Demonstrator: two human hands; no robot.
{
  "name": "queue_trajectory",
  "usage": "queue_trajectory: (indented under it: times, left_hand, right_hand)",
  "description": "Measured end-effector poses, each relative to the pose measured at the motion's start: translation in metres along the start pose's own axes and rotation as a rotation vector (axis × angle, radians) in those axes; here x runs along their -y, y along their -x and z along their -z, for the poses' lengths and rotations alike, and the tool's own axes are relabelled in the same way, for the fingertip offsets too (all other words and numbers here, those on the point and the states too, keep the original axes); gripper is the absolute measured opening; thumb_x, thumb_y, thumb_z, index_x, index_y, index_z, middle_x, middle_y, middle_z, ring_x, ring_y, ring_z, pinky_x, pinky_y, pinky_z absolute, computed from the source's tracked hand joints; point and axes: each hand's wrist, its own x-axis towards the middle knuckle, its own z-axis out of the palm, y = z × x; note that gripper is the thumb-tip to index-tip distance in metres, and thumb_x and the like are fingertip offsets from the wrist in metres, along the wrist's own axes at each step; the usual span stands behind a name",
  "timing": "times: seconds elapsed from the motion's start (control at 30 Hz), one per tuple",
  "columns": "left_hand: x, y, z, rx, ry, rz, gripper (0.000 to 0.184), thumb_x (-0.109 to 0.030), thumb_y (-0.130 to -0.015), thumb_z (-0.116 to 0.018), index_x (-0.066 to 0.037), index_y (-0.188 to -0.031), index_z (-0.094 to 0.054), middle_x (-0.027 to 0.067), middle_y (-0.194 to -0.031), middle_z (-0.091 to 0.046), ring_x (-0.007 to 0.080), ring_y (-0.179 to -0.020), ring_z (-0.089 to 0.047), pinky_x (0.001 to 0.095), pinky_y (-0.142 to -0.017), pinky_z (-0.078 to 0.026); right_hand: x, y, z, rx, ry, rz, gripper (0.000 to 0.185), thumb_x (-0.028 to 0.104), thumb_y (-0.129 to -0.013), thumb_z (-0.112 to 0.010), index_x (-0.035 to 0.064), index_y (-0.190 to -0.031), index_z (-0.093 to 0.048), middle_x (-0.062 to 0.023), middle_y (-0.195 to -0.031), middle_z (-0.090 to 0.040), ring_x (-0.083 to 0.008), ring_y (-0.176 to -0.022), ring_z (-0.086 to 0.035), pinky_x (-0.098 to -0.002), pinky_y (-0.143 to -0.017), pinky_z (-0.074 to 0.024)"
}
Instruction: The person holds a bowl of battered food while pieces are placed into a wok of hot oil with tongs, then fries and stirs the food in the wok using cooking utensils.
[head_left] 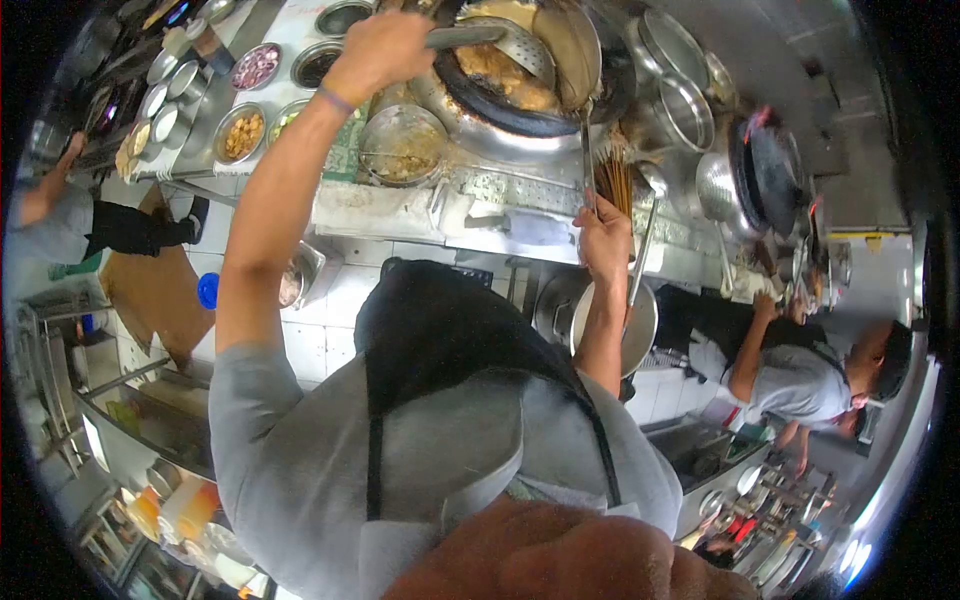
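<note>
My left hand (388,48) is closed around the handle of a perforated skimmer (525,52), stretched out over the stove. The skimmer's head lies over a wok (575,60) holding brown, wet-looking food (490,75). My right hand (605,240) grips a long thin metal handle that runs up to the wok's rim. Beneath the wok is a dark, round burner ring (465,105). A ladle (645,235) leans close beside my right wrist. Near my right fingers stands a bundle of thin brown sticks (615,180), perhaps a bamboo brush.
Left of the stove are a wire-handled bowl (403,143), a bowl of chopped onion (256,66) and a bowl of orange-yellow pieces (240,133). A pot (640,330) sits below the right counter edge. A co-worker (790,370) stands right, another person (60,215) left.
</note>
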Motion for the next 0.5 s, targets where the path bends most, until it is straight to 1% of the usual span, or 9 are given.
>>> queue_trajectory:
  times: [0.03,0.07,0.13,0.23,0.27,0.33,0.37,0.4,0.5]
  left_hand:
    - [-0.004,-0.013,0.007,0.018,-0.004,-0.014,0.042,-0.03,-0.079,-0.067,-0.014,-0.117,-0.069,0.0218,-0.097,-0.071,0.0417,-0.09,-0.068,0.0522,-0.08,-0.054]
    - [-0.01,-0.022,0.016,0.032,-0.001,0.017,0.035,-0.027,-0.077,-0.065,-0.01,-0.107,-0.071,0.0225,-0.093,-0.07,0.0412,-0.089,-0.068,0.0513,-0.079,-0.055]
    - [-0.015,-0.037,0.035,0.055,-0.001,0.076,0.027,-0.021,-0.073,-0.061,-0.002,-0.086,-0.075,0.0239,-0.086,-0.07,0.0402,-0.086,-0.069,0.0495,-0.077,-0.055]
    - [-0.011,-0.048,0.042,0.128,-0.009,0.132,0.035,-0.027,-0.073,-0.062,-0.001,-0.094,-0.074,0.0243,-0.094,-0.07,0.0392,-0.092,-0.07,0.0478,-0.08,-0.055]
    - [-0.011,-0.045,0.045,0.145,0.067,0.185,0.033,-0.025,-0.076,-0.064,0.001,-0.093,-0.073,0.0256,-0.094,-0.07,0.0403,-0.092,-0.069,0.0485,-0.078,-0.055]
    - [0.03,-0.067,0.002,0.123,0.029,0.034,0.039,-0.03,-0.077,-0.066,-0.006,-0.107,-0.072,0.0231,-0.098,-0.071,0.0402,-0.093,-0.068,0.049,-0.083,-0.054]
    - [0.032,-0.07,0.001,0.112,0.009,-0.042,0.043,-0.033,-0.078,-0.067,-0.01,-0.114,-0.071,0.0219,-0.099,-0.071,0.0402,-0.093,-0.068,0.0493,-0.085,-0.053]
    - [0.035,-0.068,0.002,0.152,0.102,0.008,0.043,-0.034,-0.077,-0.067,-0.008,-0.111,-0.072,0.0221,-0.1,-0.071,0.0396,-0.095,-0.068,0.0466,-0.087,-0.052]
    - [0.046,-0.07,-0.007,0.178,0.133,0.007,0.043,-0.033,-0.077,-0.068,-0.008,-0.112,-0.072,0.0213,-0.097,-0.071,0.0383,-0.092,-0.068,0.0448,-0.083,-0.053]
  right_hand:
    - [-0.002,-0.005,-0.001,0.023,-0.02,-0.036,0.036,0.005,-0.096,-0.054,-0.0041,-0.13,-0.059,-0.0025,-0.07,-0.06,-0.0047,-0.041,-0.042,-0.0243,-0.035,-0.0307]
    - [-0.003,-0.008,-0.003,-0.007,-0.127,-0.019,0.038,0.004,-0.095,-0.055,-0.0052,-0.132,-0.056,-0.0048,-0.072,-0.061,-0.0054,-0.041,-0.043,-0.024,-0.034,-0.03]
    - [-0.003,-0.02,0.0,0.003,-0.121,-0.014,0.04,0.004,-0.094,-0.055,-0.0053,-0.133,-0.056,-0.0073,-0.075,-0.063,-0.0067,-0.039,-0.043,-0.0254,-0.033,-0.0312]
    - [-0.012,-0.028,0.009,0.008,-0.159,-0.012,0.038,0.005,-0.095,-0.055,-0.0063,-0.131,-0.057,-0.0072,-0.075,-0.062,-0.0076,-0.037,-0.043,-0.026,-0.032,-0.0318]
    - [-0.013,-0.03,0.011,0.007,-0.175,-0.007,0.038,0.005,-0.095,-0.055,-0.0064,-0.131,-0.057,-0.0066,-0.073,-0.061,-0.0077,-0.037,-0.043,-0.026,-0.032,-0.0318]
    - [-0.01,-0.029,0.014,0.001,-0.202,-0.028,0.038,0.006,-0.095,-0.055,-0.0066,-0.131,-0.057,-0.0055,-0.072,-0.06,-0.0075,-0.037,-0.042,-0.0258,-0.032,-0.0318]
    - [-0.004,-0.026,0.016,-0.004,-0.213,-0.054,0.038,0.006,-0.095,-0.056,-0.0067,-0.131,-0.057,-0.0051,-0.072,-0.059,-0.0074,-0.037,-0.042,-0.0257,-0.032,-0.0318]
    - [-0.001,-0.023,0.017,-0.009,-0.224,-0.083,0.038,0.006,-0.095,-0.056,-0.0067,-0.131,-0.056,-0.0047,-0.072,-0.059,-0.0073,-0.037,-0.041,-0.0255,-0.032,-0.0318]
    - [-0.002,-0.023,0.021,0.006,-0.255,-0.108,0.04,0.007,-0.095,-0.056,-0.0065,-0.133,-0.055,-0.0054,-0.073,-0.059,-0.0068,-0.039,-0.042,-0.0255,-0.033,-0.0321]
